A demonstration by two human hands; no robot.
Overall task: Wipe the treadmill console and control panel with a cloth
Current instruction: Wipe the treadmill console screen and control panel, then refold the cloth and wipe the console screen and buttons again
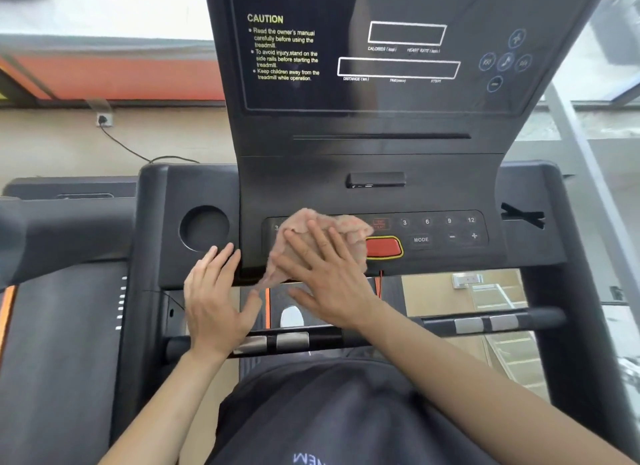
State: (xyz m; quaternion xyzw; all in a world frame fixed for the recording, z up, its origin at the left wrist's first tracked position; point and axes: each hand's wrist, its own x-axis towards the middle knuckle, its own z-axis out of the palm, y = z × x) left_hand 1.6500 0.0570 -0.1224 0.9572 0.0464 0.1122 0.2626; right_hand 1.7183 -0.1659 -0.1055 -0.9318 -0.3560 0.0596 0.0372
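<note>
Head view is showing the right hand (322, 274) lying flat, its grip spread wide, straight fingers pressing the pink cloth (349, 229) onto the left part of the control panel (450, 237). The cloth is touching the red key (382, 247). It is looking thin, soft and light; it is bunching under the palm and one corner is hanging off the panel's front edge, so a flat palm is likely holding it better than a pinch. The left hand (214, 291) is resting on the console's left wing near the cup holder (204, 228), its grip also spread and holding nothing. The panel is looking smooth and glossy, so the cloth is probably gliding easily over it. Above, the dark display (398, 48) is rising steeply. Behind, a wall socket (104, 119) is feeding a cable, and windows are letting in daylight.
</note>
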